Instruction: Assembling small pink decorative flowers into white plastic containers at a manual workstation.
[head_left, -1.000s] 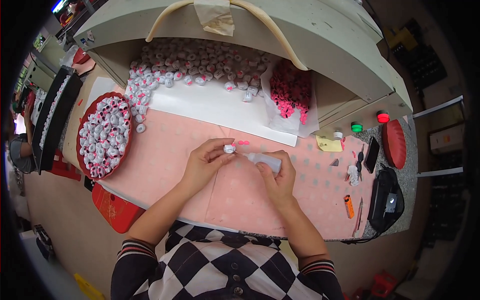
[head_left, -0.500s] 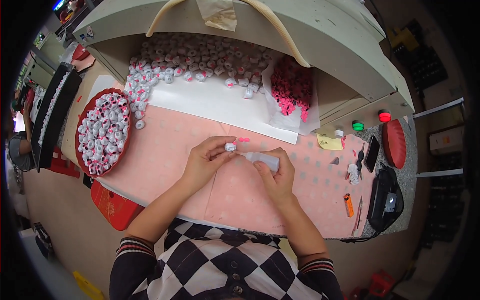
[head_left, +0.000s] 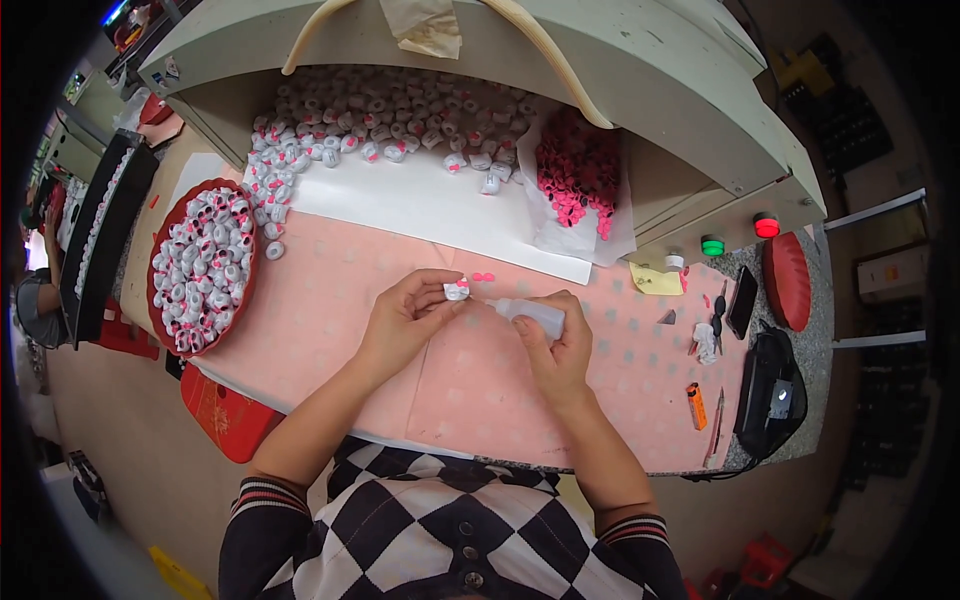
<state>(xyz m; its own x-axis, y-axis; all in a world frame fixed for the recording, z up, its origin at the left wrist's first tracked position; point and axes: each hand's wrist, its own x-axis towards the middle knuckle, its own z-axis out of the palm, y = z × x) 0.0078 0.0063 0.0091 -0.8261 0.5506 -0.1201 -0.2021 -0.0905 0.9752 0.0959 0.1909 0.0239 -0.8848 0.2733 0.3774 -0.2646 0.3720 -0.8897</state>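
Between the thumb and fingers of my left hand (head_left: 398, 325) is a small white rounded piece with a pink mark (head_left: 457, 292). My right hand (head_left: 560, 355) is closed around a translucent squeeze bottle (head_left: 540, 317), whose thin nozzle points left at the white piece. Whether the nozzle touches it I cannot tell. Just beyond the piece, tiny pink bits (head_left: 483, 277) lie on the pink table covering (head_left: 480, 390). To the left stands a red scalloped tray (head_left: 251, 290) heaped with similar white and pink pieces.
Under a grey hood (head_left: 690, 110), many white pieces (head_left: 390, 110) are heaped beside pink parts (head_left: 578, 175) on a white sheet. At right lie an orange lighter (head_left: 696, 407), tweezers (head_left: 715, 428), a phone (head_left: 741, 302), a black pouch (head_left: 770, 400) and a red dish (head_left: 786, 283).
The white piece has turned slightly in my left fingers, so its pink mark shows more. My right hand still holds the bottle close by. The whole view has shifted a little.
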